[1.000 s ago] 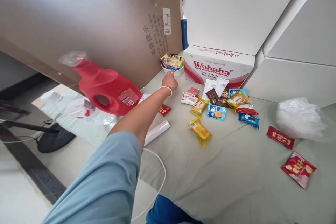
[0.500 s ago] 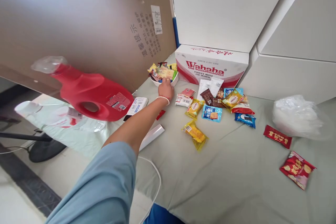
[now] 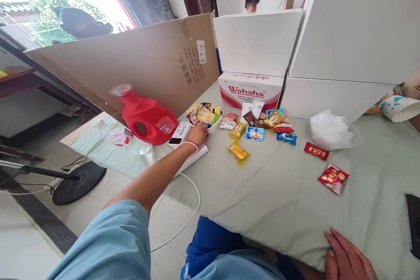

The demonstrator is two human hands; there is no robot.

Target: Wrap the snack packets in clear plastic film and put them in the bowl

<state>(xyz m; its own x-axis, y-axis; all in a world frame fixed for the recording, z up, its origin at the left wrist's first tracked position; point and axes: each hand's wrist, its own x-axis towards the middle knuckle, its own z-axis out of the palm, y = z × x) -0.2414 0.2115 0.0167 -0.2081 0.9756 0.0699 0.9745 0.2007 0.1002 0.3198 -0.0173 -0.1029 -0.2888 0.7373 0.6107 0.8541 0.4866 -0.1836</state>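
Left hand pinching near rim of white bowl heaped with snack packets, by worktop's far-left edge. Probably light, rigid, slick; rim grip best. Right hand flat, empty, near edge.

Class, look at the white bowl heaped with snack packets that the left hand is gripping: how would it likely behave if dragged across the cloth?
The white bowl heaped with snack packets is probably rigid and would keep its shape. Its packets pile above the rim, so some may spill. The pale green cloth might bunch rather than let it slide. The left hand grips only one edge, so it could tip.
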